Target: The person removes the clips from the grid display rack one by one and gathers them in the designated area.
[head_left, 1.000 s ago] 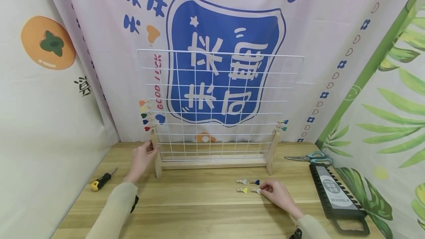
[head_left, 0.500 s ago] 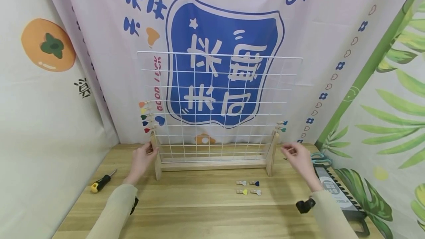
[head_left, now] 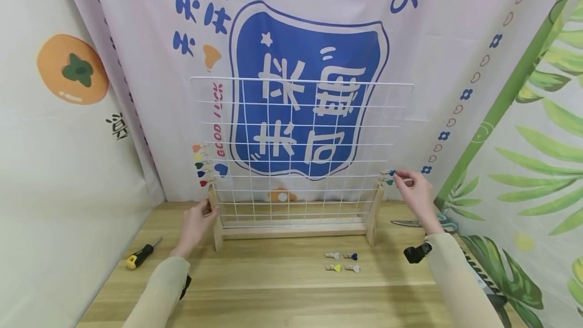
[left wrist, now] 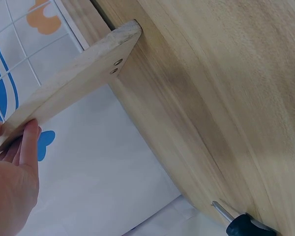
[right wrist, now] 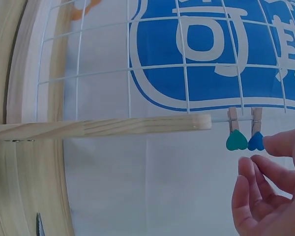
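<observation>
A: Where is the left hand [head_left: 197, 222]?

B: It grips the left wooden upright [head_left: 214, 216] of the white wire grid panel [head_left: 300, 146], which stands on the light wooden tabletop [head_left: 273, 287]. In the left wrist view the fingers [left wrist: 27, 147] curl round the top end of that upright.

A: And the right hand [head_left: 415, 194]?

B: Raised at the grid's right edge, just beside two small wooden clips with heart-shaped ends, one blue [head_left: 391, 172] and one green [head_left: 388, 182]. Both are clipped on the wire above the right wooden upright [head_left: 374, 214]. In the right wrist view the fingers [right wrist: 255, 189] are loosely bent and hold nothing; a fingertip is just beside the blue heart [right wrist: 256, 141], and I cannot tell whether it touches.

A: Other clips?

B: Five on the grid's left edge [head_left: 200, 166], stacked with hearts in orange, yellow, green, blue and red. Four more lie on the tabletop [head_left: 342, 262], in front of the grid's base.

A: Anything else around?

B: A screwdriver with a yellow and black handle [head_left: 141, 254] lies at the left, well apart from the grid. Scissors [head_left: 416, 223] lie at the right, partly hidden behind the right forearm.
</observation>
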Demonstrator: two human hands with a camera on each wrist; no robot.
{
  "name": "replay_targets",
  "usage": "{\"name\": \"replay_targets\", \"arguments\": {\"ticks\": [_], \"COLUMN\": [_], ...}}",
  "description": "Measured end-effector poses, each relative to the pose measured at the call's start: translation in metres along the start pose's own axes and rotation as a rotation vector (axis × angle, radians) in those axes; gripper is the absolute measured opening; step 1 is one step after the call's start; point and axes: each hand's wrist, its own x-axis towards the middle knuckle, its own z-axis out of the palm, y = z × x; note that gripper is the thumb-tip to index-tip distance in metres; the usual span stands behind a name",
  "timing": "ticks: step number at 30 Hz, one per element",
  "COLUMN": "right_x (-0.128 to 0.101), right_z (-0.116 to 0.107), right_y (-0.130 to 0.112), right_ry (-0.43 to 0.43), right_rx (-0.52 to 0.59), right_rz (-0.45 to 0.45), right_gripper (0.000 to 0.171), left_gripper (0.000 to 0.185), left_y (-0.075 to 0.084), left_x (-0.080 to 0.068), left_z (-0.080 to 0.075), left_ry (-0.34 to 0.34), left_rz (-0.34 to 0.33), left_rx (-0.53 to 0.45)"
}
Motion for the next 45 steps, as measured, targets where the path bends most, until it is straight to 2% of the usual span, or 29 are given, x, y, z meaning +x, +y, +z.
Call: {"name": "replay_targets", "arguments": {"ticks": [6,13,21,28,32,37,41,45], "right_x": [0.011,0.010,0.009,0.005,-0.004,-0.023,-0.042,-0.066], "right_z": [-0.002,-0.010,-0.014,-0.016,-0.017,-0.014,-0.002,0.016], "right_y": [0.001,0.003,0.001,0.002,0.005,0.010,0.014,0.014], "right_ry": [-0.059,-0.106,-0.061,0.005,0.037,0.031,0.010,-0.049], "right_rx": [0.022,0.052,0.059,0.056,0.055,0.029,0.021,0.071], "right_rz": [-0.002,-0.015,-0.031,0.009,0.023,-0.002,-0.012,-0.005], "right_gripper": [0.039,0.037,0.033,0.033,0.032,0.031,0.027,0.022], "left_gripper": [0.025,0.028,0.026,0.025,0.025,0.022,0.022,0.022], "left_y": [0.001,0.002,0.002,0.003,0.001,-0.001,-0.003,-0.004], "left_x": [-0.002,-0.001,0.000,0.000,0.001,0.001,0.001,0.001], "left_z": [0.002,0.002,0.004,0.003,0.004,0.004,0.003,0.002], "left_ry": [0.008,-0.004,0.018,0.018,0.018,0.018,0.015,0.016], "left_rz": [0.006,0.000,0.027,0.027,0.024,0.031,0.032,0.035], "left_rx": [-0.005,-0.001,-0.001,0.012,0.008,0.006,0.000,-0.010]}}
